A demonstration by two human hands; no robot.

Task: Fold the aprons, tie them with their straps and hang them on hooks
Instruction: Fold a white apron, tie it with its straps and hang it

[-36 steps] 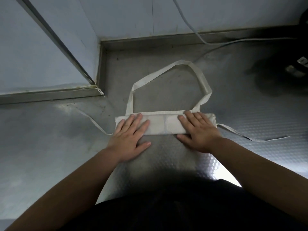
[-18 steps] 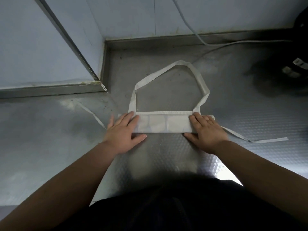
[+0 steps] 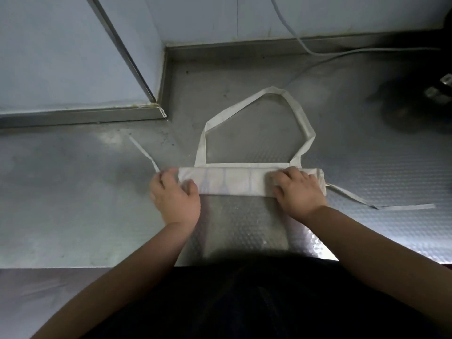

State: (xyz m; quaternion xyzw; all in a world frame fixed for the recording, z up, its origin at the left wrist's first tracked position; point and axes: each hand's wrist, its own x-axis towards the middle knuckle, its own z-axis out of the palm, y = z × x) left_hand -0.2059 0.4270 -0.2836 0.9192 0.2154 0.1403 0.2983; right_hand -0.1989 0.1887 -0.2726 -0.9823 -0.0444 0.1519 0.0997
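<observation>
A cream apron lies folded into a long narrow strip on the metal counter. Its neck loop spreads out flat beyond the strip. One thin waist strap trails off to the left and the other strap trails to the right. My left hand grips the strip's left end, fingers curled round it and thumb on top. My right hand has its fingers curled on the strip close to the right end, thumb at the near edge.
A wall corner with a metal trim juts in at the back left. A grey cable runs along the back of the counter. A dark object stands at the far right. The counter's front edge is near my body.
Both hands have slid apart from the middle of the strip to its ends. Their fingers, flat on the cloth before, are now curled on it.
</observation>
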